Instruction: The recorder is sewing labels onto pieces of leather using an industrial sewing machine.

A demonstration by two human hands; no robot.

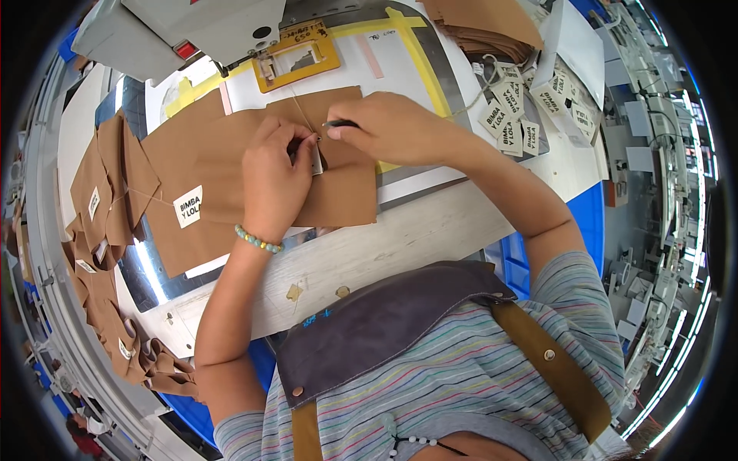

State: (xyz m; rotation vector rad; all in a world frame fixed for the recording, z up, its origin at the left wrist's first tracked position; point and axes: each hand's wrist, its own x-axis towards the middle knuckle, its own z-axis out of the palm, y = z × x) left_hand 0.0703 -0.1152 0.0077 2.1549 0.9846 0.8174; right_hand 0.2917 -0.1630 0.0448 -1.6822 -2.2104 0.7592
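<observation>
As both pinch, left hand (273,180) on white label (316,160), right hand (388,127) clamped on dark tool (340,124), brown fabric (231,154) beneath

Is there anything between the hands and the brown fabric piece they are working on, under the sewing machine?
Nothing visible stands in the way. The left hand and the right hand already rest on the brown fabric piece. The right hand holds a small dark tool at a thread near the white label.

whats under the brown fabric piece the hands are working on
The brown fabric piece lies on the shiny metal plate of the white worktable. Another brown piece with a white label sits partly beneath it. Anything else underneath is covered.
</observation>
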